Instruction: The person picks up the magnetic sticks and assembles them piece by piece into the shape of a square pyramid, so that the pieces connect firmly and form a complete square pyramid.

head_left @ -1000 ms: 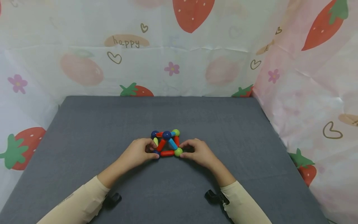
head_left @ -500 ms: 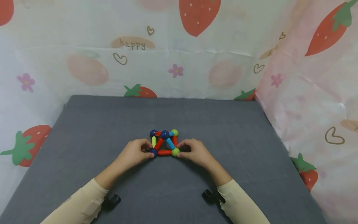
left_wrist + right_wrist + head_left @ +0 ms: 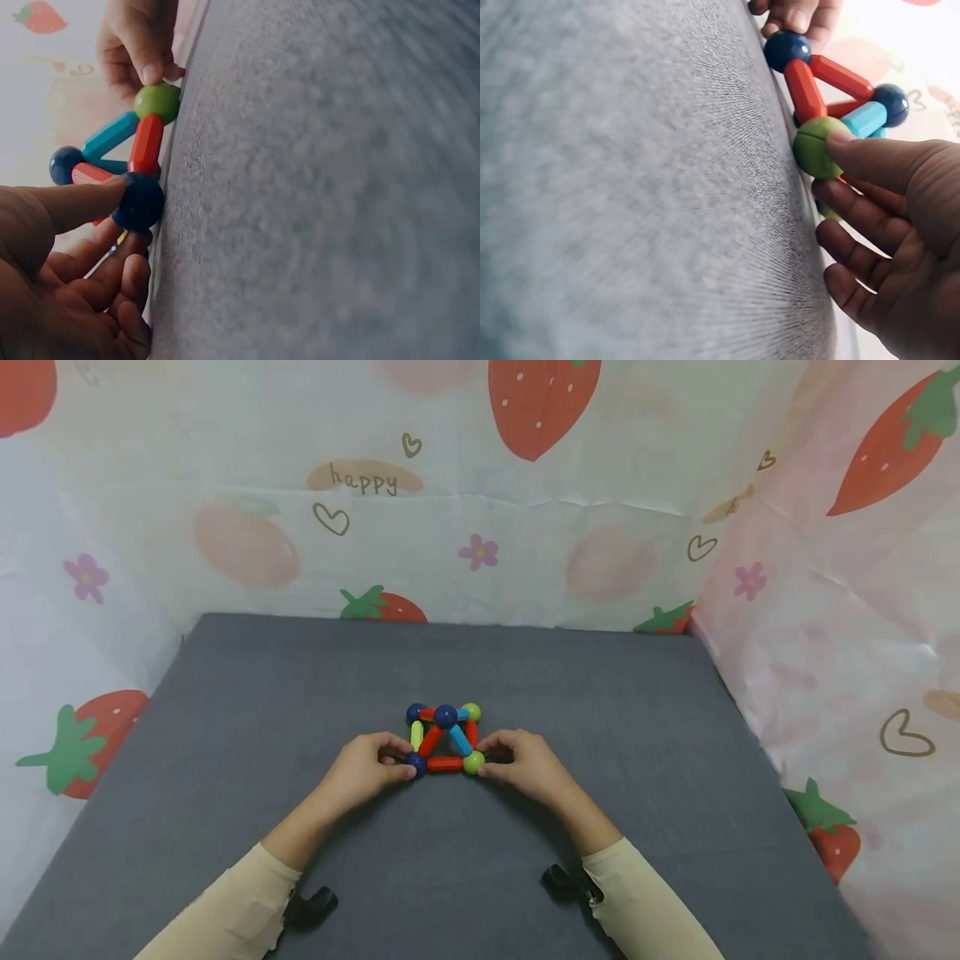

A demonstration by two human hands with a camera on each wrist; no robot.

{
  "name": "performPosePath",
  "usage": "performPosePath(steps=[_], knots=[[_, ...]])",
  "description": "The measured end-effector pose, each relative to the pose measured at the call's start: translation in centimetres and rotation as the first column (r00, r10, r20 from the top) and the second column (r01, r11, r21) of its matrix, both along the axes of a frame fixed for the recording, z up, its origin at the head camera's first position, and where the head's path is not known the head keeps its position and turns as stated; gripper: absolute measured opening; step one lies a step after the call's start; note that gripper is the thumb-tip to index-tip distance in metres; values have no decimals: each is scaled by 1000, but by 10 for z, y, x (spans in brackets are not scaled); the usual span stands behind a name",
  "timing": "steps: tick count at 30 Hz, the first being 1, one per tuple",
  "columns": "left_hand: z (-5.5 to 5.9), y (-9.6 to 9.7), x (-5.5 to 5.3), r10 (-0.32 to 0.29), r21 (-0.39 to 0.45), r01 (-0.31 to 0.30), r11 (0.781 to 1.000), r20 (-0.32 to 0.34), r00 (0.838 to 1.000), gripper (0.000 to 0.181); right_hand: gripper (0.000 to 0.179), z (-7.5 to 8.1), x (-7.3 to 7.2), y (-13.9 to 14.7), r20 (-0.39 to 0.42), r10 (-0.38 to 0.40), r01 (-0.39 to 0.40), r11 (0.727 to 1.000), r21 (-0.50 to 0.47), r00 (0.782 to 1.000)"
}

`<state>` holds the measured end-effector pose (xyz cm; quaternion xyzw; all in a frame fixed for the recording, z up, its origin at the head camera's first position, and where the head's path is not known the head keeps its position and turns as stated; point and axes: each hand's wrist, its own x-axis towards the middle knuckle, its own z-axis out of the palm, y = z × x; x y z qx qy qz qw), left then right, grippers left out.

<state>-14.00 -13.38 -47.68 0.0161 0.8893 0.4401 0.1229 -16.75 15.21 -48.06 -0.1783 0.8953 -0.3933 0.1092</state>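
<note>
A small pyramid of magnetic rods and balls stands on the grey table in the head view, one dark blue ball (image 3: 446, 717) at its peak. At its near left corner my left hand (image 3: 363, 768) pinches another dark blue ball (image 3: 140, 201) between thumb and fingers. My right hand (image 3: 528, 766) pinches the green ball (image 3: 819, 147) at the near right corner. A red rod (image 3: 446, 764) joins these two balls. Red and light blue rods (image 3: 461, 740) slope up to the peak. A yellow-green rod (image 3: 417, 736) runs back along the left side, and a red one along the right.
The grey cloth-covered table (image 3: 585, 685) spreads around the pyramid. Strawberry-patterned curtains (image 3: 517, 518) hang along its back and sides. Black wrist mounts (image 3: 313, 907) stick out by the beige sleeves (image 3: 648, 897).
The head view has shifted a little. Both hands keep their hold on the same corner balls, and the pyramid sits slightly further left on the table. More of the yellow-green rod shows.
</note>
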Motion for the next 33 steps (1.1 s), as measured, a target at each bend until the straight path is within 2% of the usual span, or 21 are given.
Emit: performPosePath(steps=[11,22,27,33], knots=[[-3,4,-15,29,34,-29,999,-8,1000,28,26,1,-8,-1,0,-58,58,998,-2,998],[1,10,-21,15,22,-14,1000,-44,999,28,26,3,-12,3,-19,-85,85,996,8,996],[5,8,-20,-14,12,14,1000,-38,999,29,25,6,-11,4,-23,-70,71,997,7,997],[9,-1,-18,-78,-15,77,997,-55,995,26,26,12,-8,8,-57,-35,37,999,23,998]])
